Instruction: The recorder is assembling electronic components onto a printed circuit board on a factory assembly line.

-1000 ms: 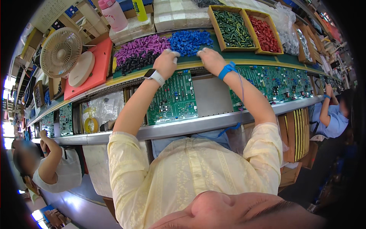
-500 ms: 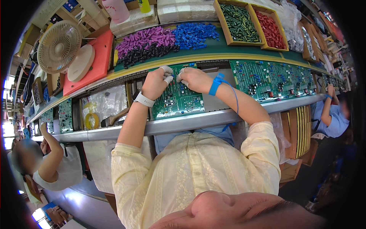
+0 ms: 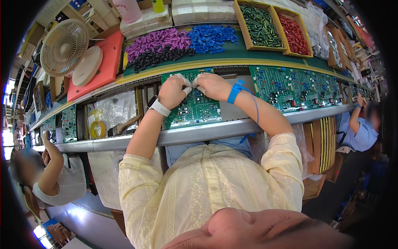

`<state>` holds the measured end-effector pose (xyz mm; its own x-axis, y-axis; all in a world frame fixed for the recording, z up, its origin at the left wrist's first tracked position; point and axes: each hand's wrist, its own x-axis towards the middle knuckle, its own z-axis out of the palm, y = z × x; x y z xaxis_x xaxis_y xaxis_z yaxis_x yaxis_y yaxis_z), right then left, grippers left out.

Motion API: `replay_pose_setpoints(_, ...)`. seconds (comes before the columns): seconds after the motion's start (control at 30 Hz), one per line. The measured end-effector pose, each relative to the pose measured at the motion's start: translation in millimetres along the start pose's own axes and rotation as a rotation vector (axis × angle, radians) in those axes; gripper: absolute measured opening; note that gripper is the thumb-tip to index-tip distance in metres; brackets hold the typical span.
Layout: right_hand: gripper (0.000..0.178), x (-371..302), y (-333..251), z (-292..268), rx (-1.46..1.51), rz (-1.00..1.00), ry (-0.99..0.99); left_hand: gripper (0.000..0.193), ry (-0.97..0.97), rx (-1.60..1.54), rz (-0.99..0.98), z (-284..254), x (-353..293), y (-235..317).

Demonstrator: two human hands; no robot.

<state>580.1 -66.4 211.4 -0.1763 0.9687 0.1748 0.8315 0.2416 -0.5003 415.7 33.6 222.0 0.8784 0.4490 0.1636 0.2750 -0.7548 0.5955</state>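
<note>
A green circuit board (image 3: pixel 198 111) set with small parts lies on the rail in front of me. My left hand (image 3: pixel 174 92) is over its upper left part, thumb and fingers pinched together. Close beside it, my right hand (image 3: pixel 212 87) is also pinched, its fingertips nearly meeting the left ones. White finger covers sit on fingertips of both hands. Whatever the pinches hold is too small or hidden to name. A pale watch band (image 3: pixel 159 106) circles my left wrist, and a blue wrist strap (image 3: pixel 235 92) with a cord circles my right.
Beyond the rail lie piles of purple parts (image 3: pixel 159 41), black parts (image 3: pixel 155 60) and blue parts (image 3: pixel 211 38). Boxes hold green parts (image 3: pixel 259 25) and red parts (image 3: pixel 293 35). More circuit boards (image 3: pixel 296 89) stand rightward. A brush (image 3: pixel 124 125) and yellow tape roll (image 3: pixel 98 129) lie left. Co-workers sit either side.
My left hand has shifted slightly down and right, its thumb and fingers drawing together beside the right fingertips. My right hand stays nearly in place.
</note>
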Motion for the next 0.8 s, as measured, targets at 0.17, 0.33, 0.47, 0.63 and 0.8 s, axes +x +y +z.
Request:
replay_pose_setpoints(0.17, 0.013, 2.0, -5.5, -7.5, 0.029, 0.068, -0.052, 0.01, -0.019, 0.032, -0.013, 4.1, 0.9, 0.5)
replay_pose_setpoints(0.33, 0.014, 0.1, -0.7, -24.5, 0.025, 0.109, -0.032, 0.01, -0.012, 0.056, -0.013, 6.3, 2.0, 2.6)
replay_pose_setpoints(0.47, 0.014, 1.1, 24.6, -56.4, -0.097, 0.181, 0.101, 0.01, -0.015, 0.059, -0.021, 5.0, 0.9, 3.6)
replay_pose_setpoints(0.63, 0.018, -1.3, 79.8, -84.9, -0.332, 0.384, 0.19, 0.008, -0.045, 0.115, 0.03, 6.0, 2.4, 7.3)
replay_pose_setpoints(0.8, 0.021, 9.8, 108.5, -69.2, -0.341, 0.34, 0.191, 0.01, -0.04, 0.147, 0.05, 7.6, -0.5, 11.7)
